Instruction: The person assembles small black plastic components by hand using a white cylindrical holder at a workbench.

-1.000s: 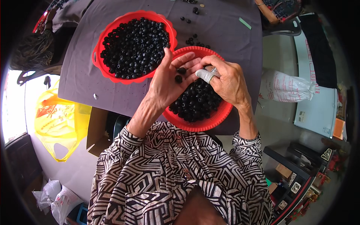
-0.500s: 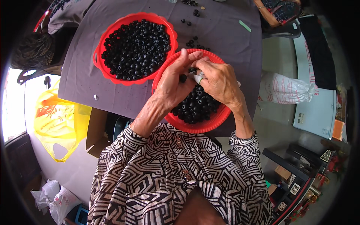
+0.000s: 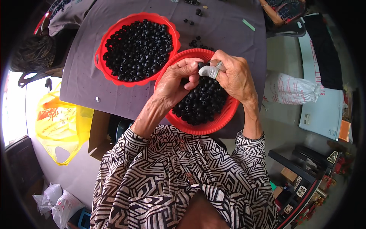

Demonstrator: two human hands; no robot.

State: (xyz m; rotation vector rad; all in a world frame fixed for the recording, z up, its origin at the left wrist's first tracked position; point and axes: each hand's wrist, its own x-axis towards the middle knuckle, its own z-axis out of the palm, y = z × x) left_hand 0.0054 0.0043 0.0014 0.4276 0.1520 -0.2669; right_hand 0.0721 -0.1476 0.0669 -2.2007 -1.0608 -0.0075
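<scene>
Over the nearer red basin (image 3: 206, 129) my two hands meet fingertip to fingertip. A small black round piece (image 3: 200, 65) shows between them; its exact kind I cannot make out. My left hand (image 3: 173, 82) pinches it with thumb and fingers curled. Against its other side presses my right hand (image 3: 237, 78), closed, with a pale cover (image 3: 209, 71) wrapped on one digit. Many similar black pieces (image 3: 200, 103), some with a ring-shaped opening, fill the basin below. To the left stands a scalloped red basin (image 3: 100, 63) heaped with more of them (image 3: 139, 51).
A grey cloth covers the table (image 3: 225, 23). Loose black pieces (image 3: 196, 40) and a pale green strip (image 3: 248, 25) lie on it. A yellow plastic bag (image 3: 61, 126) hangs at the left. Another person's arm (image 3: 271, 13) shows at the far right; a white sack (image 3: 291, 87) stands beyond the table's edge.
My right hand has turned and shifted slightly right and up, its covered digit now pointing left. My left hand has closed from spread fingers into a pinch.
</scene>
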